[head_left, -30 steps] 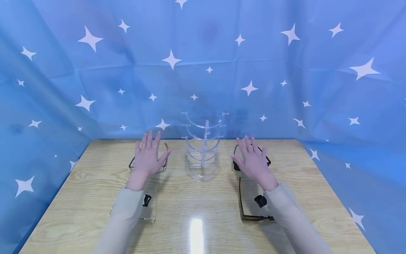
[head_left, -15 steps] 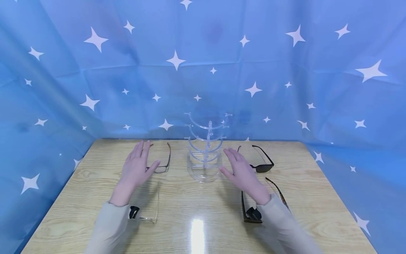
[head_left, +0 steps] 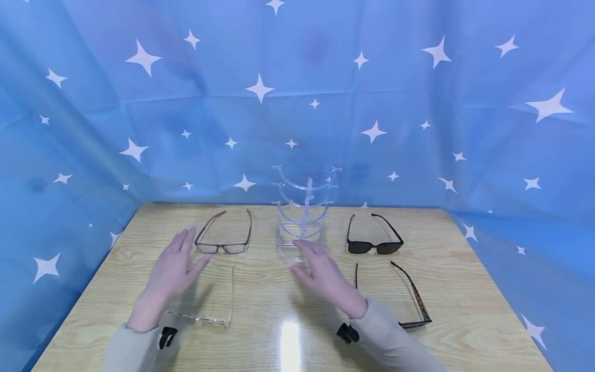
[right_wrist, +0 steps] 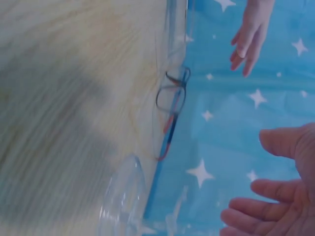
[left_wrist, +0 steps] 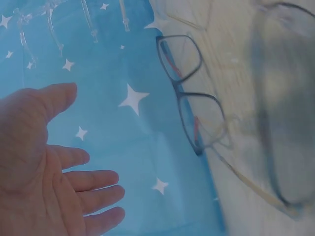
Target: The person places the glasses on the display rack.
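In the head view my left hand (head_left: 172,266) is held over the left of the table with its fingers straight, holding nothing. Just beyond its thumb lie dark-rimmed eyeglasses (head_left: 222,248) with reddish temple tips; below the hand are eyeglasses with a thin light frame (head_left: 204,320). My right hand (head_left: 325,276), fingers extended and thumb apart, overlaps the base of a clear tiered glasses stand (head_left: 307,206). Black sunglasses (head_left: 374,248) lie to its right. Nearer the front, tortoiseshell-armed glasses (head_left: 420,305) are partly hidden by the right forearm. Both wrist views show bare palms.
All the eyewear lies on a light wood-grain table (head_left: 260,289). A blue curtain (head_left: 316,119) with white stars hangs behind it and along both sides. Small black pieces hang under each wrist, one by the left sleeve (head_left: 132,346) and one by the right sleeve (head_left: 390,336).
Both hands have drawn back toward the front; the left went leftward and the right went inward to the stand's base. The dark-rimmed glasses and sunglasses are now uncovered. No eyewear has moved.
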A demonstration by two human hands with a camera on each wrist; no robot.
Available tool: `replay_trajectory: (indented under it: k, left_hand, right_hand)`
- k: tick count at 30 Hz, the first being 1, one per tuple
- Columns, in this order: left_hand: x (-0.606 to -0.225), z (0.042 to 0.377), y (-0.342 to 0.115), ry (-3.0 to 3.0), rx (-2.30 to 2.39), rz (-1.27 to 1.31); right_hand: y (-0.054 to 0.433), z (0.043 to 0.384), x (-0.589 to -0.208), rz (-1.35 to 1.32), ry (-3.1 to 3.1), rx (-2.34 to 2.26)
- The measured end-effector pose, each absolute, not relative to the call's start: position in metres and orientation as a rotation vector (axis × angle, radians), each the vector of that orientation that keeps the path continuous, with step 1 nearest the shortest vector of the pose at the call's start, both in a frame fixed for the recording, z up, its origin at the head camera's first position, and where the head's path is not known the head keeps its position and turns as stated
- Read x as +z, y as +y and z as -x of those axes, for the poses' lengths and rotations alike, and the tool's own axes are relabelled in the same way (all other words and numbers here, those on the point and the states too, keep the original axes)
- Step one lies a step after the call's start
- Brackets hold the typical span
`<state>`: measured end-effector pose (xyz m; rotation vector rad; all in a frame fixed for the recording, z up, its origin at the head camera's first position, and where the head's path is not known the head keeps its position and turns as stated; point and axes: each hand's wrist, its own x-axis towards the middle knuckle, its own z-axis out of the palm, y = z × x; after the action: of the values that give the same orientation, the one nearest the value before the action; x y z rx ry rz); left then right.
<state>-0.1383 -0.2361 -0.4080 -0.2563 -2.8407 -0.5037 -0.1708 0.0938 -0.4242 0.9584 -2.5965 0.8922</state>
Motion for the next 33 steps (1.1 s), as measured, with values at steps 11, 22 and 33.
replay_trajectory:
  k: [11, 22, 33]
  left_hand:
    - [-0.426, 0.117, -0.261, -2.931, -0.623, 0.15]
    - [-0.441, 0.106, -0.275, -2.931, -0.692, 0.19]
    - [-0.458, 0.105, -0.286, -2.857, -0.855, 0.135]
  right_hand:
    - [0.063, 0.16, -0.433, -1.065, -2.574, 1.051]
    - [0.024, 0.148, -0.448, -1.142, -2.643, 1.292]
    - [-0.008, 0.145, -0.471, -1.024, -2.554, 1.78]
